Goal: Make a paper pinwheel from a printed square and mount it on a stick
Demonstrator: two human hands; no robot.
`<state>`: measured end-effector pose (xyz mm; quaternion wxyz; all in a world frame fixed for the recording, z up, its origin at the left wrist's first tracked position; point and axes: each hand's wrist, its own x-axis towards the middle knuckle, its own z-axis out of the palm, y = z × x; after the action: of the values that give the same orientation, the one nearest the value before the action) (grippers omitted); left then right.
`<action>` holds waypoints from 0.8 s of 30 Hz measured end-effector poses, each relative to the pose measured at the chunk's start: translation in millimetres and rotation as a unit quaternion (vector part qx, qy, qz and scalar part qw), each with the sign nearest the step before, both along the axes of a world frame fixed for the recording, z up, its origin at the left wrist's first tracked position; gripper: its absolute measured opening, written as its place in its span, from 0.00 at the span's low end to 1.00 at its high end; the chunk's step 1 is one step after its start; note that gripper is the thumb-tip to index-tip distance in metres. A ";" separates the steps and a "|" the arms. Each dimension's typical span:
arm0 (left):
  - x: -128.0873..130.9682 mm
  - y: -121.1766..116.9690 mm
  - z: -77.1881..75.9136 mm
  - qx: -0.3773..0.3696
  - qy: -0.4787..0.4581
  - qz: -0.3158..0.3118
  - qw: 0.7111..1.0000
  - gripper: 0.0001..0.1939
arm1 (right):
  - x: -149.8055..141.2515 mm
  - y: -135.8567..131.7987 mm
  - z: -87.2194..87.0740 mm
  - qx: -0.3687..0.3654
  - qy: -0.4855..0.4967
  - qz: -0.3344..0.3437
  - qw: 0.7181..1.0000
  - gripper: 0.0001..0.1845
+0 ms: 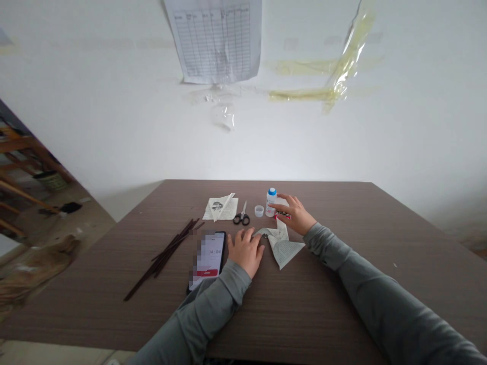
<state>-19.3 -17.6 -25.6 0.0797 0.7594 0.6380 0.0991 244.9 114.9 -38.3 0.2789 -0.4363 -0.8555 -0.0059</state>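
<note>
My right hand (299, 215) has its thumb across the front of a small white bottle (270, 209) with a blue top, the index fingertip at its far right side. The bottle stands upright on the table. My left hand (245, 252) lies palm down, fingers spread, beside a folded piece of printed paper (286, 250) shaped like a pinwheel. Its fingertips are close to the paper's left point; whether they touch it I cannot tell. Left of the bottle sit a clear round cap (259, 211) and black-handled scissors (241, 218).
A phone (208, 261) showing a timer lies left of my left hand. Several dark thin sticks (167, 256) lie farther left. Printed paper pieces (230, 209) rest at the back. A red patterned item (283, 215) is partly under my right hand. The wall (243, 157) borders the table (297, 319).
</note>
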 end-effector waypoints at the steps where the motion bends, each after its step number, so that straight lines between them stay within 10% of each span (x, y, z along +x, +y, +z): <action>1: 0.2 -1.2 2.9 -0.009 -0.003 -0.006 1.000 0.26 | -3.6 4.0 1.0 -0.004 -0.004 -0.007 1.000 0.30; 24: 0.0 -4.5 5.0 -0.023 -0.014 -0.036 0.999 0.26 | -25.0 19.1 -3.1 -0.032 -0.025 -0.079 0.996 0.39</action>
<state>-19.3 -22.1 -20.6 0.1099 0.7783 0.6112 0.0922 219.9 134.0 -41.4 0.2419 -0.5106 -0.8250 -0.0119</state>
